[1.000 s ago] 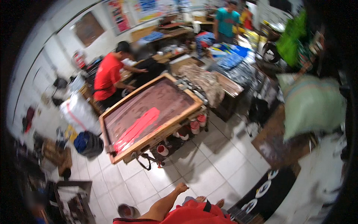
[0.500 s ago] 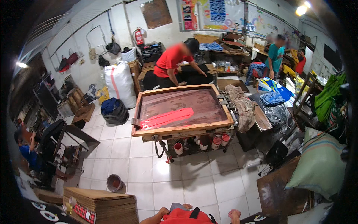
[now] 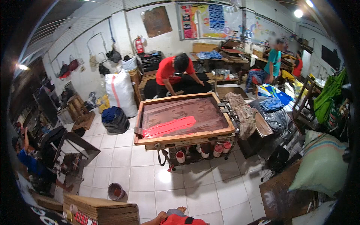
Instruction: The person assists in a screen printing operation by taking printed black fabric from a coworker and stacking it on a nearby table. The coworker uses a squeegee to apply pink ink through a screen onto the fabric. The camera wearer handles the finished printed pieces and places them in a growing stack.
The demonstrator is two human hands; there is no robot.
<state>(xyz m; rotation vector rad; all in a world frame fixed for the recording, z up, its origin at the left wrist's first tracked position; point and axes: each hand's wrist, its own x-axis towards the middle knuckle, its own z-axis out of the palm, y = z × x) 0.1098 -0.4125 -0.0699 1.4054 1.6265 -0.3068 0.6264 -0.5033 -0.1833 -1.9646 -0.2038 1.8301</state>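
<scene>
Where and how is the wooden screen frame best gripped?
Probably by the frame's near rail, from the wearer's side: this straight wooden bar faces the wearer, the red smear lies inside it, and dark clamps sit at the right end.

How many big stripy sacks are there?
2 that I see: a white sack left of the bending person in red, and a pale green sack at the far right. More may be hidden.

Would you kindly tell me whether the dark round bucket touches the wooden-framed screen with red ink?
Apart: the head view shows white floor tiles between the bucket and the screen.
</scene>
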